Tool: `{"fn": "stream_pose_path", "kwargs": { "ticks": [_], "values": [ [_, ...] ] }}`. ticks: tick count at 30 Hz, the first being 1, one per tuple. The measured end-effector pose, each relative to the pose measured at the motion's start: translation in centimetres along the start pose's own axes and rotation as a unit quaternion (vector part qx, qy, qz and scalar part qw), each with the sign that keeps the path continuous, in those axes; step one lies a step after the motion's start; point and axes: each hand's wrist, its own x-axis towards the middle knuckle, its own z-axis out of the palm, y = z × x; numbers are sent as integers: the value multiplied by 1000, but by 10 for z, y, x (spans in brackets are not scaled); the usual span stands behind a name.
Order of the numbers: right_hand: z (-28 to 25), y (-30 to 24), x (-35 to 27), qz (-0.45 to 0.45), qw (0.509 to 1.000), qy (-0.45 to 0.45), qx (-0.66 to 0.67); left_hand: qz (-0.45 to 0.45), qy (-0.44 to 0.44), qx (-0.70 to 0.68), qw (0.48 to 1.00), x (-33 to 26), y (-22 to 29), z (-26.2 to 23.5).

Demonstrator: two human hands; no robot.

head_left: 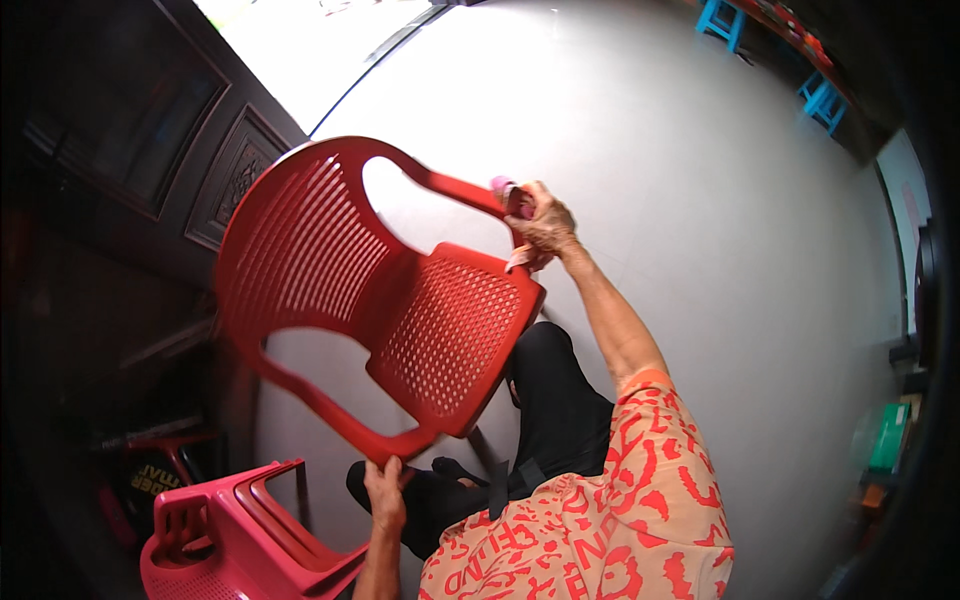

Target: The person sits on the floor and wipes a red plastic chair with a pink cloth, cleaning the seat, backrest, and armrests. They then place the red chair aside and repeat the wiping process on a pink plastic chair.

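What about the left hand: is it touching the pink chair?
No, the left hand is at the red chair's armrest, apart from the pink chair.

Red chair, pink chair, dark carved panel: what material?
Red chair: likely moulded plastic, satin; back, arms and seat flow together. Pink chair: likely plastic too, smooth sheen, moulded openings. Panel: wood or metal, can't tell; dark, faint sheen, raised relief.

Red-orange capital letters run across the person's peach shirt [600, 510], scattered among blotchy patches of the same colour and partly broken by folds. Yellow capitals stand in two lines on a dark item [155, 478] at lower left, its kind unclear in shadow.
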Motion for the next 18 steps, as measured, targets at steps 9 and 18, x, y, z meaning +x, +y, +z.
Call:
{"fn": "stream_pose_path", "kwargs": {
  "ticks": [9, 18],
  "values": [
    [-45, 99, -45, 26, 981, 169, 93, 236, -131, 24, 963, 221, 82, 38],
    [-60, 54, -60, 176, 944, 161, 227, 165, -86, 3, 983, 328, 122, 78]
  ]
}}
